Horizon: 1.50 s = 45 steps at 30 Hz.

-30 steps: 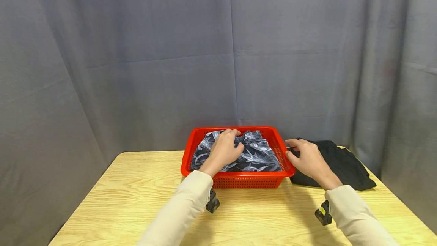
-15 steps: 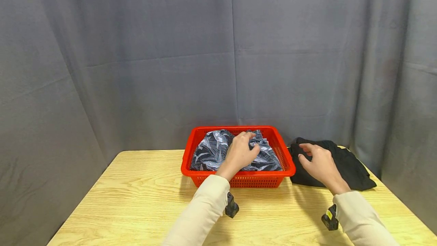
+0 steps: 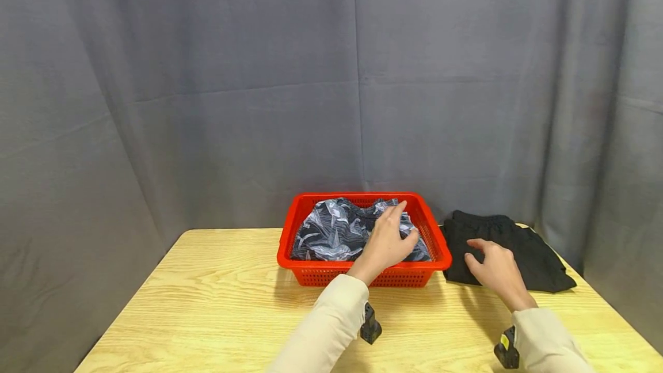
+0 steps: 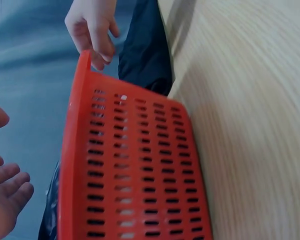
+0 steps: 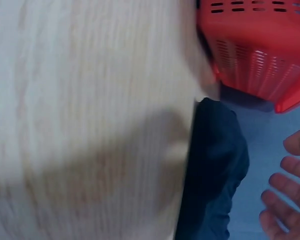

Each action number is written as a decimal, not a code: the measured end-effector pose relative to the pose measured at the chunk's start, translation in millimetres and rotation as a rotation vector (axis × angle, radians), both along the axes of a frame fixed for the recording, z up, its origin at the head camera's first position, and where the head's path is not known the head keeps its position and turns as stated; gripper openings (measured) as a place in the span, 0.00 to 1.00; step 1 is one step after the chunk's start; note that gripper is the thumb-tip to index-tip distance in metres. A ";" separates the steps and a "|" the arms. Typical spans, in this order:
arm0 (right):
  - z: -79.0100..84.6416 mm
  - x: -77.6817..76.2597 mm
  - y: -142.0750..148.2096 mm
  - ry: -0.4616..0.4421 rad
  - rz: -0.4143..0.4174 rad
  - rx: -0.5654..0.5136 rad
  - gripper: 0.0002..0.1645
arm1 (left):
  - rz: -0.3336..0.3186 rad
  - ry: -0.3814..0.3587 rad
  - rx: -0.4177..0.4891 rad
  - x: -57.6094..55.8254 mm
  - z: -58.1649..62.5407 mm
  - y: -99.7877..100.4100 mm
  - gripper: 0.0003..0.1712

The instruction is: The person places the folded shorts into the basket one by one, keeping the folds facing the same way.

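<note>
A red plastic basket (image 3: 362, 265) with slotted walls stands near the back of the table. In it lies a folded black-and-grey garment (image 3: 331, 232) with a leaf print. My left hand (image 3: 385, 243) hovers over the right part of this garment, fingers relaxed and apart, holding nothing. To the basket's right, a black garment (image 3: 528, 255) with a gathered waistband is spread flat. Above its near left part is my right hand (image 3: 497, 269), thumb and fingers spread with nothing between them. The right wrist view shows its fingers (image 5: 290, 192) apart from the black cloth (image 5: 215, 170).
The wooden table (image 3: 207, 304) extends to the left and front of the basket. A grey curtain (image 3: 259, 102) hangs behind the table and along both sides. A small black camera (image 3: 370, 324) is worn at the left wrist, another (image 3: 507, 348) at the right.
My left hand has moved right across the patterned garment. My right hand has shifted from beside the basket rim to the right and nearer, over the black garment. Basket and clothes stay in place.
</note>
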State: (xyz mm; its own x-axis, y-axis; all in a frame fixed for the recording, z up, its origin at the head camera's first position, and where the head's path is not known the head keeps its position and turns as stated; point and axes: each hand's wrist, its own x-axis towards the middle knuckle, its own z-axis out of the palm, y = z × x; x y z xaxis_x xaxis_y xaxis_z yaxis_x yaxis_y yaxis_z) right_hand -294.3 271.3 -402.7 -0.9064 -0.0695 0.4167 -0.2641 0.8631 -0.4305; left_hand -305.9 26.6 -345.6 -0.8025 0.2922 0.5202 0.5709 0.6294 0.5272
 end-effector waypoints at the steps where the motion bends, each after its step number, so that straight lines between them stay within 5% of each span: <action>1: -1.8 0.2 1.4 -0.025 -0.010 0.003 0.23 | -0.006 -0.015 -0.001 1.1 -1.1 2.5 0.36; 10: -15.3 -0.8 10.3 -0.126 -0.041 0.020 0.26 | -0.072 -0.045 -0.049 8.1 -12.7 21.8 0.38; 19: -27.0 -3.5 12.1 -0.099 -0.004 -0.002 0.26 | -0.099 0.013 -0.283 9.5 -23.8 34.0 0.34; 37: -36.9 -13.9 15.1 -0.168 -0.034 0.088 0.28 | 0.008 0.049 -0.559 9.1 -38.0 47.1 0.26; 45: -39.2 -14.2 14.4 -0.181 -0.035 0.105 0.27 | 0.021 0.053 -0.587 9.9 -40.6 48.7 0.26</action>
